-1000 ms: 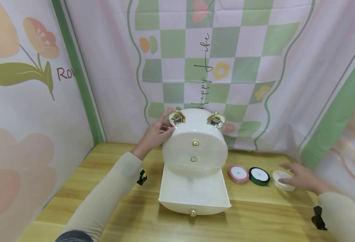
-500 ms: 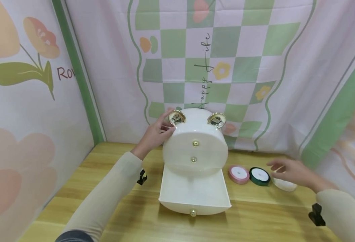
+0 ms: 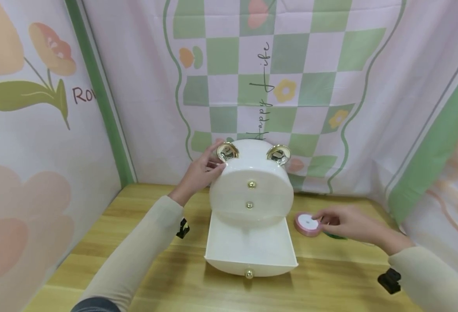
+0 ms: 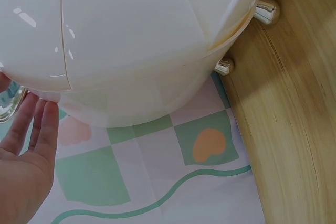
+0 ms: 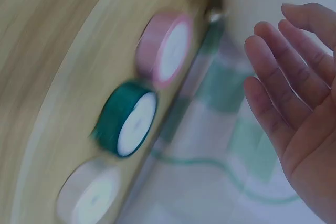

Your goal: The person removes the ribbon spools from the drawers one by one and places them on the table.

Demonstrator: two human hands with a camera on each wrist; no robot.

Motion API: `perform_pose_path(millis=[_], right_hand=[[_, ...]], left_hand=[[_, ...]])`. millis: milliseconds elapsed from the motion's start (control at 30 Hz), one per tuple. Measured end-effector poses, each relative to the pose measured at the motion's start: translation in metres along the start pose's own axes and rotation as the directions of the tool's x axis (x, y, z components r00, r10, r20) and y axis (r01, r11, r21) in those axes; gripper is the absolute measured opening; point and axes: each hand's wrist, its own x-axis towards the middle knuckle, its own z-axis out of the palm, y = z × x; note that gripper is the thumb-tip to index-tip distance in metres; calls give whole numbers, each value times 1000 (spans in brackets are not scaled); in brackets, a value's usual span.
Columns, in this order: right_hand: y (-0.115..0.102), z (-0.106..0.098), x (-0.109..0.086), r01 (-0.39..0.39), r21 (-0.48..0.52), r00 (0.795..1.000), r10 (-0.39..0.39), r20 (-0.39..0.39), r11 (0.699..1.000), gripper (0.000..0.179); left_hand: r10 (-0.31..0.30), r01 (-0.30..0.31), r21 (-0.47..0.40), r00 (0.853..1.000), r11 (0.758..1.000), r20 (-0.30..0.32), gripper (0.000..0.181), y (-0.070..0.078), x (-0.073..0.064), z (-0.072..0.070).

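A white frog-shaped drawer box [image 3: 251, 156] with round gold knobs stands on the table, its bottom drawer [image 3: 248, 245] pulled out. My left hand [image 3: 201, 171] rests on the upper left of the box beside a gold-rimmed eye, fingers nearly straight against it in the left wrist view. To the right of the box, my right hand [image 3: 351, 225] hovers over the ribbon spools with nothing in its fingers. Its fingertips overlap the edge of the pink ribbon spool [image 3: 304, 232]. The green ribbon spool [image 5: 113, 121] and white ribbon spool [image 5: 71, 192] are mostly hidden under that hand in the head view.
A wooden table [image 3: 151, 277] carries everything. Behind it hangs a curtain [image 3: 143, 108] with a green checked pattern, close to the back of the box. A flower-printed cloth [image 3: 26, 151] lines the left side.
My right hand has moved left from the white ribbon spool, over the green one, to the pink one. My left hand and the drawer box have stayed in place.
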Motion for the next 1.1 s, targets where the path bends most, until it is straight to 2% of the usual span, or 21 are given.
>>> perform_pose_path(millis=[100, 233, 333, 400, 600, 733, 1100], right_hand=[[-21, 6, 7, 113, 30, 993, -113, -16, 993, 20], [-46, 16, 15, 269, 55, 963, -266, -50, 962, 21], [-60, 23, 20, 327, 86, 945, -324, -53, 941, 22], [-68, 27, 22, 333, 91, 943, -330, -45, 939, 20], [-89, 40, 25, 280, 124, 958, -285, 23, 952, 15], [-101, 49, 26, 266, 156, 959, -277, 56, 951, 13], [-124, 83, 25, 282, 208, 953, -299, 57, 937, 14]], left_hand=[[-1, 1, -5, 1000, 1000, -1, 69, 0, 0, 0], [0, 0, -9, 1000, 1000, 5, 69, 1, -1, 0], [-3, 3, -11, 1000, 1000, 8, 69, 0, -1, 0], [-3, 3, -12, 1000, 1000, 6, 69, 0, 0, 0], [6, -6, -11, 1000, 1000, -2, 69, 0, 0, -1], [1, -1, -13, 1000, 1000, -1, 68, 1, 0, -1], [10, -10, -17, 1000, 1000, 0, 69, -1, 0, 0]])
